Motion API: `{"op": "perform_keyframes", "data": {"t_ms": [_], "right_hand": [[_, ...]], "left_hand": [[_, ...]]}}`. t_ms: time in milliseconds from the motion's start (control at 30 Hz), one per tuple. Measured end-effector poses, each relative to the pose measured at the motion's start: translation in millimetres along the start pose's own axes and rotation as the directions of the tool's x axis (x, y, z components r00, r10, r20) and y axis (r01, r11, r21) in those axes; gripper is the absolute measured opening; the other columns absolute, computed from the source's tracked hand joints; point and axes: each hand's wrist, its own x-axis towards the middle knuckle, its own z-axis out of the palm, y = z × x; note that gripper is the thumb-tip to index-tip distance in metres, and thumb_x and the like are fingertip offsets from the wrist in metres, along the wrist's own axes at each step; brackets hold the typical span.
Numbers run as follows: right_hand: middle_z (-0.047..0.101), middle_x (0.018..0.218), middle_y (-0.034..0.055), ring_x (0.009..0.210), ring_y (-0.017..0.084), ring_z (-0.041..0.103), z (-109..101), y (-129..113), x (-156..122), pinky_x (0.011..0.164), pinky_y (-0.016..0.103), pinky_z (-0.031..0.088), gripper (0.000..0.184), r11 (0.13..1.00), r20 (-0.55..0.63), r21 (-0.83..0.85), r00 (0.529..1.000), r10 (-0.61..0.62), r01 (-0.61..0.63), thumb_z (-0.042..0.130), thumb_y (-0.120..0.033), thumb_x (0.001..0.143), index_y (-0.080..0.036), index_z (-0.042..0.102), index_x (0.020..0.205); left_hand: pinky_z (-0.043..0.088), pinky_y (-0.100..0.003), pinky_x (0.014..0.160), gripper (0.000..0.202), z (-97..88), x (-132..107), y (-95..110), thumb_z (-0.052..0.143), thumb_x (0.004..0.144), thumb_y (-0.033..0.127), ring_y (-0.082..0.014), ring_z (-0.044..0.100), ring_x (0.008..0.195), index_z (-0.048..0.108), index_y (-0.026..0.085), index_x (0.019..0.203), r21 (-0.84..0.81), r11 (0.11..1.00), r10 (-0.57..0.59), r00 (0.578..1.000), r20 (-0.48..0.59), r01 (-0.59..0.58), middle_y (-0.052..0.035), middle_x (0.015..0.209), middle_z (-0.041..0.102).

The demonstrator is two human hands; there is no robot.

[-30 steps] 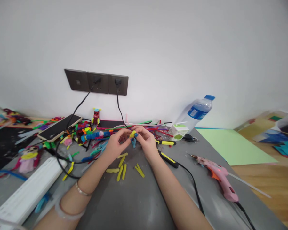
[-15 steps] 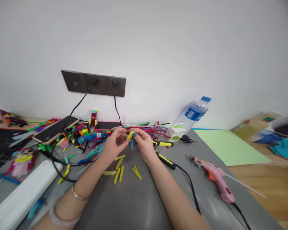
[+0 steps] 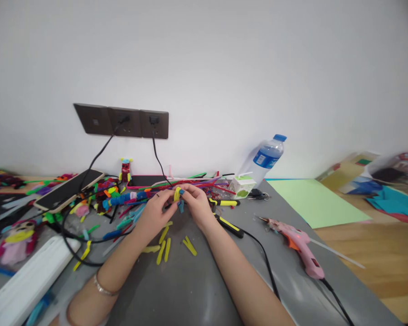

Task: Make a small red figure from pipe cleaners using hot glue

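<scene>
A short yellow pipe cleaner piece (image 3: pixel 177 194) is pinched between the fingertips of my left hand (image 3: pixel 157 209) and my right hand (image 3: pixel 196 204), raised above the grey table. Both hands are closed on it. A small light-blue fuzzy bit (image 3: pixel 181 207) shows just beneath the fingers; whether it is joined to the yellow piece I cannot tell. Below my hands lie several loose yellow pipe cleaner pieces (image 3: pixel 167 250), with a crossed pair (image 3: pixel 189 246) a little to the right.
Left are a white power strip (image 3: pixel 30 283), a phone (image 3: pixel 68 190), a pipe cleaner doll (image 3: pixel 18 242) and black cables. Behind lie long pipe cleaners (image 3: pixel 204 182). Right are yellow-black pliers (image 3: pixel 229 226), a carton (image 3: pixel 242 186), a tilted bottle (image 3: pixel 267 158), green paper (image 3: pixel 316 201) and a pink glue gun (image 3: pixel 301 249).
The yellow piece has turned more upright between my fingers, and my left fingers have closed in around it. The whole view has shifted slightly, moving the scene to the left.
</scene>
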Motion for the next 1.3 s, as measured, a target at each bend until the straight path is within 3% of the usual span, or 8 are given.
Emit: {"op": "perform_keyframes", "data": {"t_ms": [400, 867, 1167, 1300], "right_hand": [[0.064, 0.068, -0.0006, 0.063, 0.014, 0.056, -1.0, 0.4, 0.8, 0.063, 0.026, 0.046, 0.020, 0.999, 0.036, 0.022, 0.999, 0.029, -0.030, 0.078, -0.038, 0.068, -0.021, 0.069, 0.073], [0.066, 0.068, 0.0001, 0.059, 0.012, 0.054, 0.0, 1.2, 1.2, 0.058, 0.024, 0.044, 0.021, 0.995, 0.039, 0.059, 0.996, 0.074, -0.077, 0.080, -0.037, 0.066, -0.020, 0.070, 0.072], [0.064, 0.068, -0.0009, 0.060, 0.011, 0.053, -1.4, 1.4, 1.4, 0.060, 0.023, 0.043, 0.020, 0.991, 0.061, 0.091, 0.994, 0.088, -0.093, 0.081, -0.036, 0.066, -0.020, 0.071, 0.072], [0.064, 0.068, -0.0007, 0.060, 0.011, 0.053, -2.9, 1.8, 1.9, 0.060, 0.023, 0.043, 0.021, 0.989, 0.060, 0.089, 0.992, 0.110, -0.115, 0.082, -0.036, 0.065, -0.019, 0.071, 0.072]], "left_hand": [[0.052, -0.033, 0.083, 0.031, 1.6, -3.1, -1.2, 0.048, 0.093, 0.022, -0.0208, 0.065, 0.085, 0.060, 0.017, 0.120, 0.048, 0.999, 0.025, 1.000, 0.016, -0.026, -0.0093, 0.098, 0.069], [0.053, -0.034, 0.083, 0.027, 2.7, -5.2, -4.5, 0.045, 0.094, 0.023, -0.0221, 0.066, 0.087, 0.058, 0.017, 0.117, 0.096, 0.995, 0.022, 0.999, 0.023, -0.025, -0.0105, 0.100, 0.069], [0.052, -0.031, 0.079, 0.019, 1.3, -2.4, 2.6, 0.046, 0.093, 0.019, -0.0213, 0.066, 0.085, 0.060, 0.018, 0.106, 0.072, 0.997, 0.016, 0.999, 0.028, -0.018, -0.0083, 0.094, 0.068], [0.053, -0.031, 0.080, 0.022, 2.9, -3.1, 2.2, 0.045, 0.093, 0.018, -0.0212, 0.066, 0.087, 0.058, 0.018, 0.111, 0.092, 0.996, 0.019, 0.999, 0.026, -0.022, -0.0082, 0.096, 0.068]]}}
